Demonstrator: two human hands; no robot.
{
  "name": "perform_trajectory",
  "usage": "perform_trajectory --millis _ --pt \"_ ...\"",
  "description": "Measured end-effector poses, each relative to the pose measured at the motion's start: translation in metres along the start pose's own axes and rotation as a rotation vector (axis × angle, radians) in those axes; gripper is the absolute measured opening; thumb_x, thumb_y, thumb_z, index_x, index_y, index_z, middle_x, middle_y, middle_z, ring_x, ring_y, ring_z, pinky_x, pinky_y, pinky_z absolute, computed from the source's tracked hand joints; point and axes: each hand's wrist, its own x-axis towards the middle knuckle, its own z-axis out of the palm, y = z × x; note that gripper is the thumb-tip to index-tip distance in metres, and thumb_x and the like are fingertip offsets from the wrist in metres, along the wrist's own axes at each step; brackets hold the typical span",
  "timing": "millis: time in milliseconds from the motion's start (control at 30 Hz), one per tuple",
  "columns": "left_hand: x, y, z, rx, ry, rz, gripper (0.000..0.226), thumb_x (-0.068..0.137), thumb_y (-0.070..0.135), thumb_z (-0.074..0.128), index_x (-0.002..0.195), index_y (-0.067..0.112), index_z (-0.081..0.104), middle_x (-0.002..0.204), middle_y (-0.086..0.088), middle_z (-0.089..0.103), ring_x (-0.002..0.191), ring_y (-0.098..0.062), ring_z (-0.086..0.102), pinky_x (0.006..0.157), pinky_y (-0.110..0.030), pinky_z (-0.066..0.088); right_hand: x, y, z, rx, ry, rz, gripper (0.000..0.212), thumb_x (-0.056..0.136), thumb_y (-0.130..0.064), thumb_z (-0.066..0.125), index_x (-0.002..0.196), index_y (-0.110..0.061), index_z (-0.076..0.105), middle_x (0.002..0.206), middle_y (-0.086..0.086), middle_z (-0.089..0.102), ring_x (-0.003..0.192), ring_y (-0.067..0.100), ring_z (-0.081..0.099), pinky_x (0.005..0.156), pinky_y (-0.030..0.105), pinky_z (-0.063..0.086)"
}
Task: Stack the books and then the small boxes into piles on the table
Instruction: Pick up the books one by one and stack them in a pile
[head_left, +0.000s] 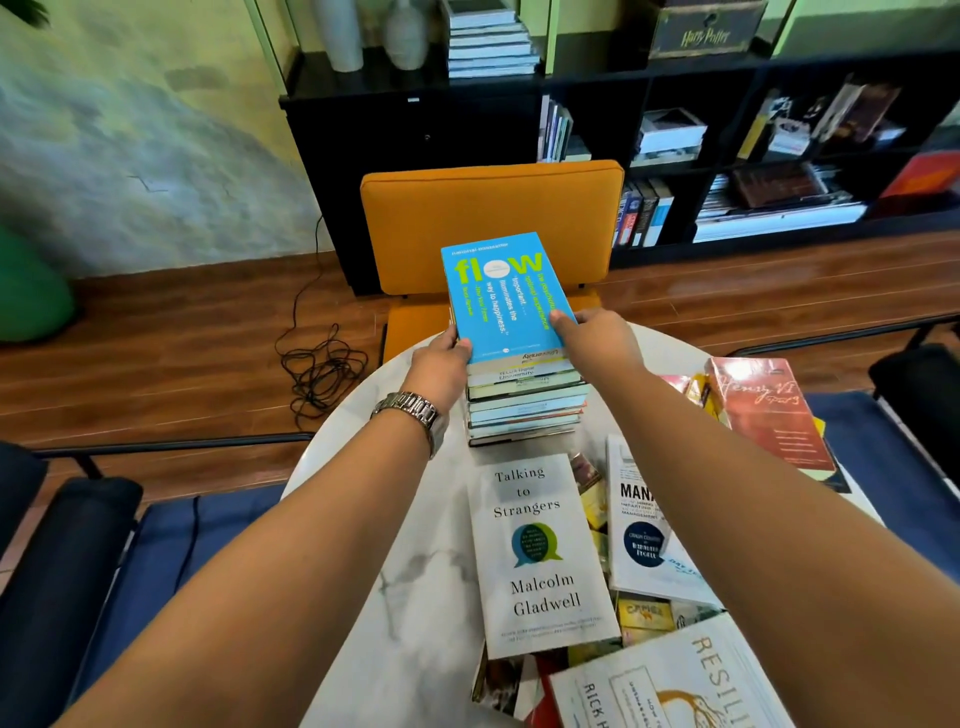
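A blue book titled "flow" (506, 296) sits atop a tall pile of books (525, 402) at the far side of a round white marble table (415, 582), gripped at its near corners by both hands. The left hand (441, 361) curls around the near-left corner, thumb on the cover; the right hand (597, 332) holds the near-right edge, fingertips on the cover — a metal wristwatch (415, 413) shows on the left wrist.

Closer in, loose books lie flat and scattered: "Talking to Strangers" (540, 556) in the middle, a white management title (647, 525) partly under the right forearm, a reddish "Henry VI" (769, 415) at the right edge, and "Resilience" (675, 680) nearest. Small yellow boxes (641, 613) peek out between and beneath them.

Beyond the table stands an orange chair (493, 208), with black bookshelves (727, 156) behind it and a tangled black cable (322, 369) on the wooden floor.
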Motion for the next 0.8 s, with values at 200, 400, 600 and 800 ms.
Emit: perform_trajectory --millis 200,400,600,800 --pt "-0.009 -0.017 -0.006 0.094 0.045 0.014 0.043 0.098 0.038 0.038 0.135 0.019 0.048 0.139 -0.006 0.051 0.126 -0.027 0.050 0.107 -0.044 0.040 -0.013 0.016 -0.011 0.065 0.123 0.066 0.044 0.098 -0.053 0.034 0.106 -0.015 0.055 0.084 0.000 0.061 0.076 0.018 0.061 0.066 0.035 0.049" --pt "-0.048 -0.080 -0.002 0.155 -0.013 -0.128 0.053 0.097 0.044 0.037 0.136 0.008 0.045 0.142 -0.017 0.046 0.132 -0.034 0.043 0.109 -0.049 0.037 -0.068 0.070 -0.001 0.003 -0.037 0.105 0.043 0.096 -0.050 0.041 0.103 -0.012 0.059 0.087 0.003 0.064 0.079 0.020 0.064 0.074 0.036 0.052" --pt "-0.092 -0.135 0.010 0.253 -0.100 -0.393 0.053 0.089 0.050 0.042 0.120 0.010 0.056 0.124 -0.012 0.060 0.112 -0.032 0.057 0.101 -0.045 0.045 -0.140 0.106 0.018 -0.163 -0.363 0.199 0.038 0.098 -0.040 0.046 0.114 -0.010 0.061 0.102 0.012 0.064 0.089 0.024 0.058 0.081 0.033 0.047" --pt "-0.118 -0.154 0.019 0.232 -0.129 -0.448 0.039 0.093 0.040 0.048 0.112 0.008 0.059 0.111 -0.009 0.068 0.094 -0.024 0.064 0.085 -0.035 0.053 -0.166 0.128 0.038 -0.165 -0.348 0.246 0.038 0.094 -0.042 0.050 0.120 -0.014 0.058 0.116 0.008 0.064 0.109 0.026 0.060 0.087 0.032 0.046"
